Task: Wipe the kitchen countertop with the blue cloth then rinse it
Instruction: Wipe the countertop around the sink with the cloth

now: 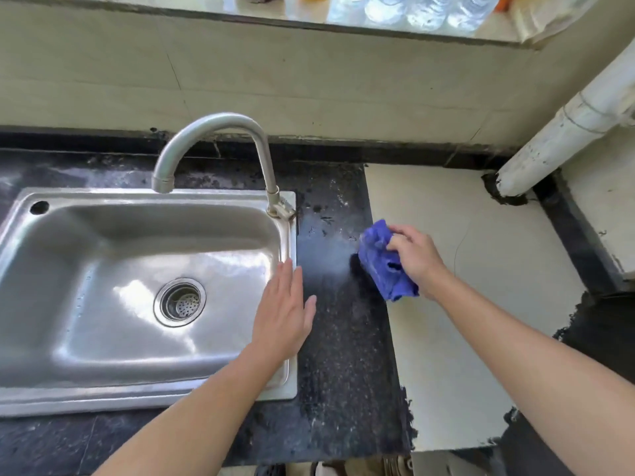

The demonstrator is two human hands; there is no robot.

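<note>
My right hand grips a crumpled blue cloth and presses it on the seam between the black speckled countertop and a cream tile slab. A damp streak runs left of the cloth. My left hand lies flat, fingers together, on the right rim of the steel sink, holding nothing. The curved steel faucet arches over the basin with no water running.
A white pipe slants down to the counter at the back right. A tiled wall rises behind the counter, with a ledge holding clear bottles above. The sink drain strainer sits mid-basin.
</note>
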